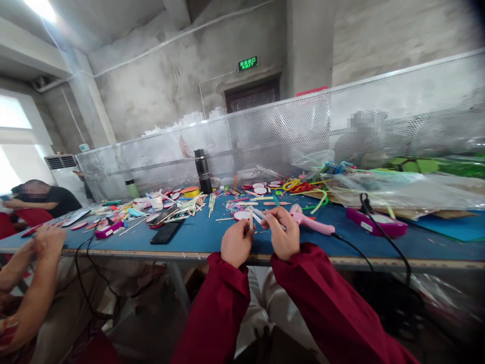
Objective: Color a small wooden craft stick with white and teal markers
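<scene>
My left hand [237,242] is closed around a thin wooden stick [250,217] held upright near the front edge of the blue table [204,235]. My right hand [282,230] pinches a slim pen-like tool [265,216] whose tip points at the stick. Both sleeves are dark red. A pink glue gun [310,221] lies just right of my right hand, its black cable trailing off the table edge.
A black phone [166,232] lies left of my hands. A black flask [202,171], a white cup [156,202], scattered sticks, round discs and coloured pipe cleaners [303,187] cover the far side. A second pink glue gun [375,222] sits right. Another person's hands [45,240] work at left.
</scene>
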